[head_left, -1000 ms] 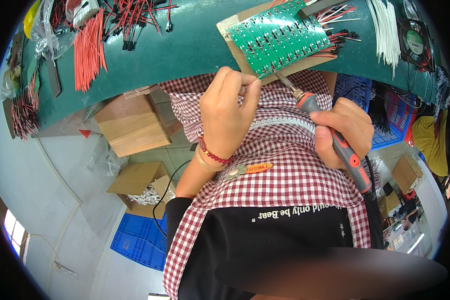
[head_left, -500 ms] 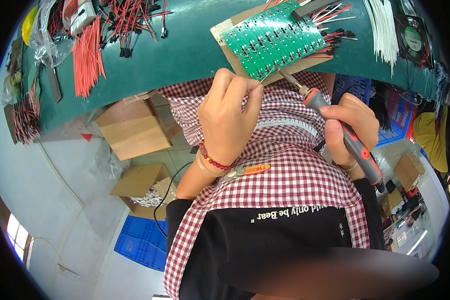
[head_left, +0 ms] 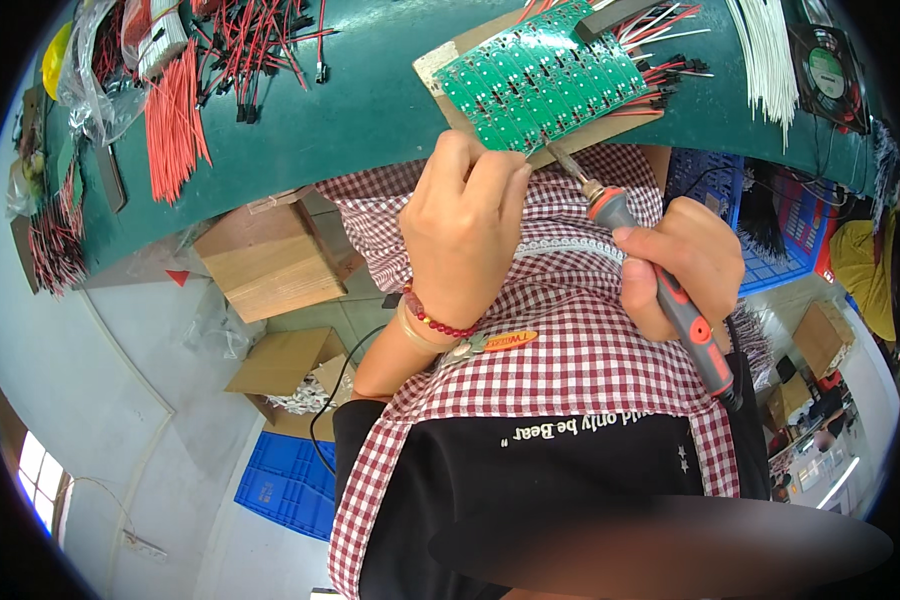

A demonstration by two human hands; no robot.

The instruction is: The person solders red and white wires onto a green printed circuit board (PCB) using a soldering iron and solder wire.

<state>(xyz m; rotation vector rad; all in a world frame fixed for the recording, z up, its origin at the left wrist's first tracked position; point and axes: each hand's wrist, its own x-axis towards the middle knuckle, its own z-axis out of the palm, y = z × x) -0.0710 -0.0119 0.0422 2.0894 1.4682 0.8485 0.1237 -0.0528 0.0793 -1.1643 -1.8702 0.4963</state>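
A green circuit board panel (head_left: 545,80) rests on a brown backing board (head_left: 432,68) at the table's near edge. My right hand (head_left: 685,265) is closed round the grey and red handle of a soldering iron (head_left: 660,290). The iron's tip reaches the panel's near edge. My left hand (head_left: 465,205) is pinched at the panel's near left corner, its fingertips close to the iron's tip. A thin white wire showed at those fingertips a moment ago; now the fingers mostly hide it. A dark bar (head_left: 615,18) lies across the panel's far right part, with red and white wires sticking out beyond.
On the green table (head_left: 300,120) lie red wires (head_left: 175,125), black-tipped red leads (head_left: 255,50) and white wires (head_left: 765,65). A small black fan (head_left: 828,80) stands at the right. Below are a wooden stool (head_left: 270,260), a cardboard box (head_left: 285,362) and blue crates (head_left: 285,485).
The soldering iron and my right hand have shifted left and slightly toward me, and the tip has moved left along the panel's edge. My left hand stays pinched, nearly in place.
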